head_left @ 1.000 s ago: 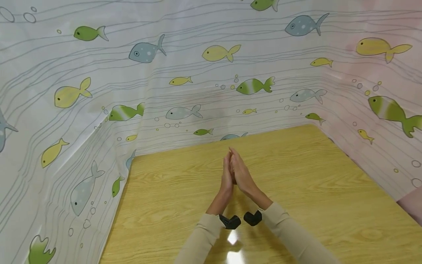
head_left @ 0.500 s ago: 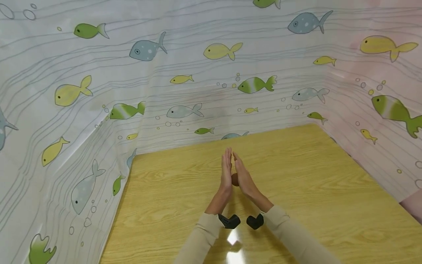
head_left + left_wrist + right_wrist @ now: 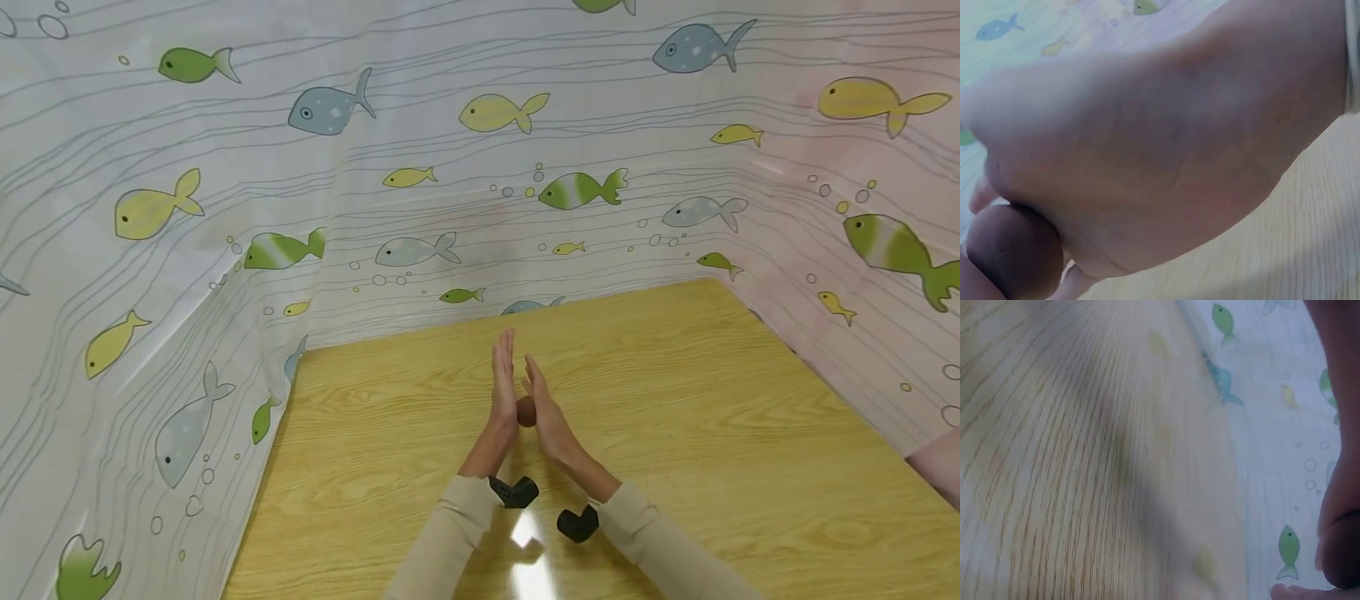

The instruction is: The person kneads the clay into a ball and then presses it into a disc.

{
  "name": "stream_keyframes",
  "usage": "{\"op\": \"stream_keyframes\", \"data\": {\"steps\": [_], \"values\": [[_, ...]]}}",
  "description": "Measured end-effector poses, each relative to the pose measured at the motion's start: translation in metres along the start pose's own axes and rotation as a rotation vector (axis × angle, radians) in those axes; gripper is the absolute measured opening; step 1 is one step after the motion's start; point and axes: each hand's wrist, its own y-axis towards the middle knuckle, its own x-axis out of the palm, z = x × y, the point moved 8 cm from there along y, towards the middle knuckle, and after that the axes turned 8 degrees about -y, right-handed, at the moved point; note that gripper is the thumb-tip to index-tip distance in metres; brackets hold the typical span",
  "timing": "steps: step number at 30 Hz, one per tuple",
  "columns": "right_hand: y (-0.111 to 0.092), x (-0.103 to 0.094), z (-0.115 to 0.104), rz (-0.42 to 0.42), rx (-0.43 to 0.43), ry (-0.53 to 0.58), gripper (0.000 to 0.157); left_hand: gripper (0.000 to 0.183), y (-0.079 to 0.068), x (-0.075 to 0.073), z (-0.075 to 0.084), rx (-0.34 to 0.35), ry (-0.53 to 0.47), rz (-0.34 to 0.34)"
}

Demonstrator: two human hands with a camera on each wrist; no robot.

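Wood-grain bench [image 3: 375, 433], with left hand [image 3: 502, 398] and right hand [image 3: 552, 423] raised over it, well in from its far edge; fingers of both straight, not curled round anything, the two hands' tips apart. Brown ball [image 3: 527, 412], clay-like, sits between the facing palms, above the bench. Step looks like palm-rolling; next move probably calls for sliding one palm against the other, pressure light and even.

Straight-fingered left grip [image 3: 503, 398] opposite right grip [image 3: 552, 423]

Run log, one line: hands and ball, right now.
left hand: fingers straight; right hand: fingers straight; brown ball: between both palms; wood-grain table: beneath
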Motion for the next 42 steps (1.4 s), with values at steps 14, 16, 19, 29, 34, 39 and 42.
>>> {"op": "stream_keyframes", "data": {"steps": [14,16,19,29,34,39,42], "values": [[-0.014,0.006,-0.034,-0.036,-0.019,-0.025,0.046,0.050,0.005,-0.015,-0.017,-0.055,0.033,0.017],[-0.014,0.006,-0.037,-0.030,-0.040,-0.044,0.045,0.053,0.005,-0.017,-0.021,-0.074,0.039,0.024],[-0.013,0.006,-0.039,-0.017,-0.074,-0.075,0.046,0.056,0.004,-0.018,-0.030,-0.113,0.041,0.028],[0.005,-0.007,-0.007,0.083,-0.111,-0.071,0.046,0.064,-0.006,0.000,-0.050,-0.151,0.094,-0.037],[0.014,-0.014,0.005,0.121,-0.109,-0.081,0.046,0.057,-0.010,0.009,-0.050,-0.112,0.072,-0.064],[0.022,-0.022,0.015,0.143,-0.069,-0.080,0.046,0.053,-0.015,0.021,-0.044,-0.067,0.061,-0.116],[0.026,-0.026,0.022,0.146,-0.048,-0.087,0.047,0.052,-0.018,0.027,-0.042,-0.060,0.065,-0.131]]}}
